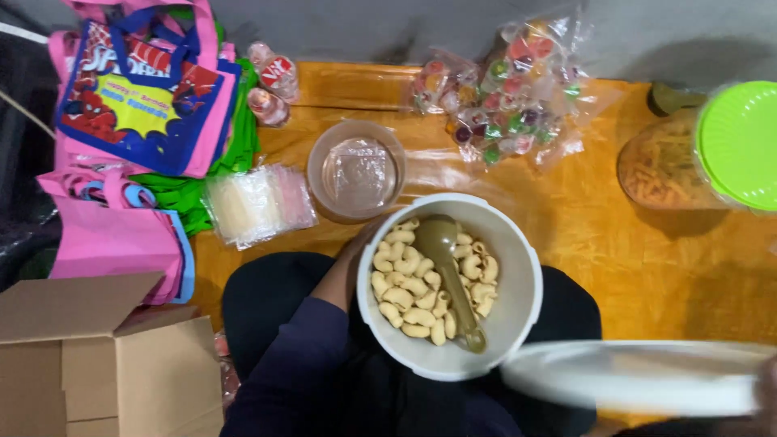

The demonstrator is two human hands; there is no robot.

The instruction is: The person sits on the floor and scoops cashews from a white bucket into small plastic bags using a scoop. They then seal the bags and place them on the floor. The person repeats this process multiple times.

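A white bucket (518, 307) sits in my lap, part-filled with pale curved crackers (405, 291). An olive plastic scoop (449, 267) lies in them, handle toward me. My left hand (356, 247), in a dark blue sleeve, rests against the bucket's left wall with its fingers hidden behind the rim. A sliver of my right hand (767, 387) shows at the bottom right edge. It holds a blurred white lid (639, 376) level, just right of the bucket.
On the orange wooden surface (615, 267) stand a clear tub (324, 190) lined with a plastic bag, a stack of small clear bags (259, 202), bags of jelly cups (510, 97) and a green-lidded jar (696, 154). Colourful tote bags (137, 105) and a cardboard box (105, 364) lie left.
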